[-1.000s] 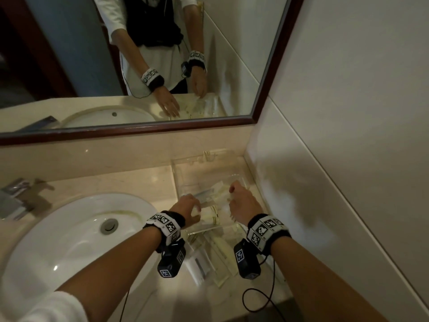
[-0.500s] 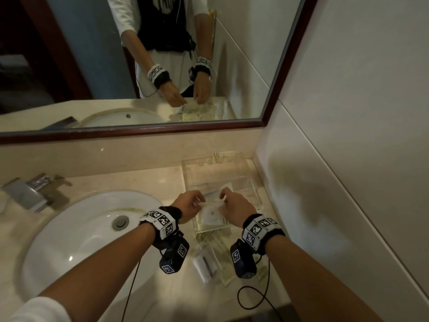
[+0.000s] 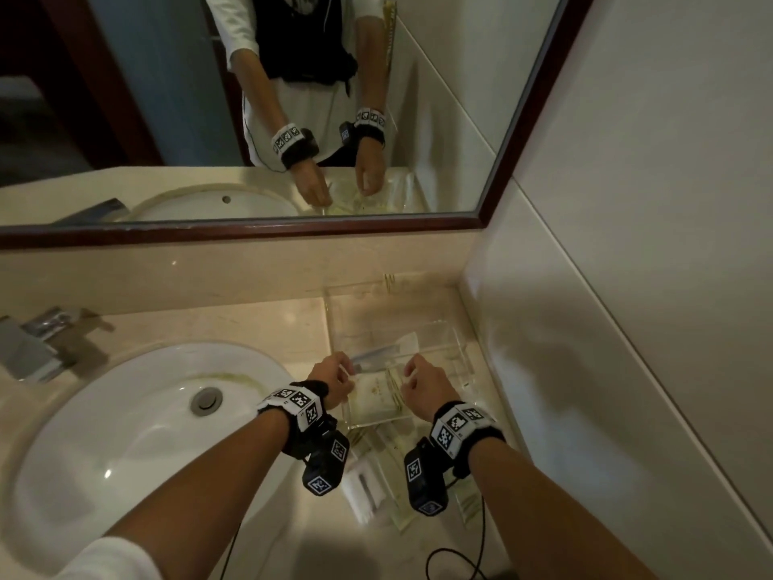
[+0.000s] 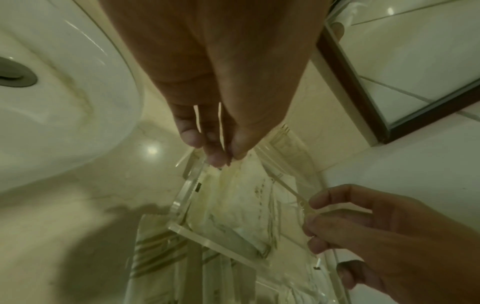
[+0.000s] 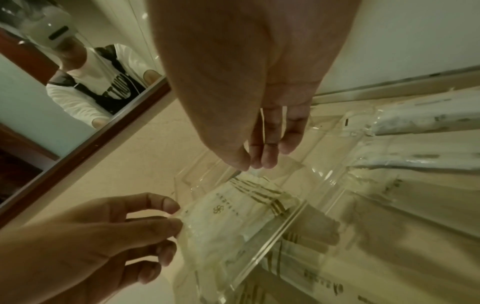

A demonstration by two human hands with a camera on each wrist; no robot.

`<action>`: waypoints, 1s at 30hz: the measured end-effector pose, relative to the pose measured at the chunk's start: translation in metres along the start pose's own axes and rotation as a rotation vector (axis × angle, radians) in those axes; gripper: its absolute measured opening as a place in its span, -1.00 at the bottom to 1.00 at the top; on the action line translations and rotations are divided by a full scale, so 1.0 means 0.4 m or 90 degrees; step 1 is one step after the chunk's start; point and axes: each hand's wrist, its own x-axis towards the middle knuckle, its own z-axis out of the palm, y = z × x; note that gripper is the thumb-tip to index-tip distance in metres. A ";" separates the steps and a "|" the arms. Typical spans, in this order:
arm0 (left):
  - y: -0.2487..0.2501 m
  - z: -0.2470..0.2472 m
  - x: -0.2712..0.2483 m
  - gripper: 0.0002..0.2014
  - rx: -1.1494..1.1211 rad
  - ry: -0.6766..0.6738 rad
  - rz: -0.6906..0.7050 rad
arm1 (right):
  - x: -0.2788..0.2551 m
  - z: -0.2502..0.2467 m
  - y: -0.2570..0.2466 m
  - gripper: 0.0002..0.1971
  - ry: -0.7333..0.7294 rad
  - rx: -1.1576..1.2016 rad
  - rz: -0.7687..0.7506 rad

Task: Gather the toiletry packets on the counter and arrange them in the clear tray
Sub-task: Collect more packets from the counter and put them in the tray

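Note:
The clear tray (image 3: 460,337) stands on the counter in the corner by the right wall. A cream toiletry packet (image 3: 375,396) with gold stripes lies low in its near end. My left hand (image 3: 345,376) pinches the packet's left edge and my right hand (image 3: 408,376) pinches its right edge. The right wrist view shows the packet (image 5: 233,216) inside the tray wall (image 5: 280,228), with both sets of fingertips on it. A longer packet (image 3: 385,353) lies further back in the tray. Several loose packets (image 3: 376,475) lie on the counter in front of the tray, partly hidden by my wrists.
A white sink basin (image 3: 138,424) sits left of the tray, with a chrome faucet (image 3: 33,345) at the far left. A framed mirror (image 3: 251,119) runs along the back. The tiled wall (image 3: 606,328) is close on the right. A black cable (image 3: 460,558) hangs from my right wrist.
Both hands have brought the cream packet down from above the tray into its near end. The view has shifted slightly.

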 end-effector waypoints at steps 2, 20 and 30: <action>-0.002 0.014 0.009 -0.88 0.014 -0.005 -0.007 | 0.009 0.008 0.009 -0.89 -0.010 -0.024 -0.007; -0.028 -0.074 -0.048 -0.90 0.117 0.023 0.060 | 0.028 0.006 -0.039 -0.60 -0.083 -0.153 -0.023; -0.028 0.066 -0.043 -0.69 0.146 -0.024 0.084 | 0.017 0.074 -0.010 -0.45 -0.053 -0.144 -0.024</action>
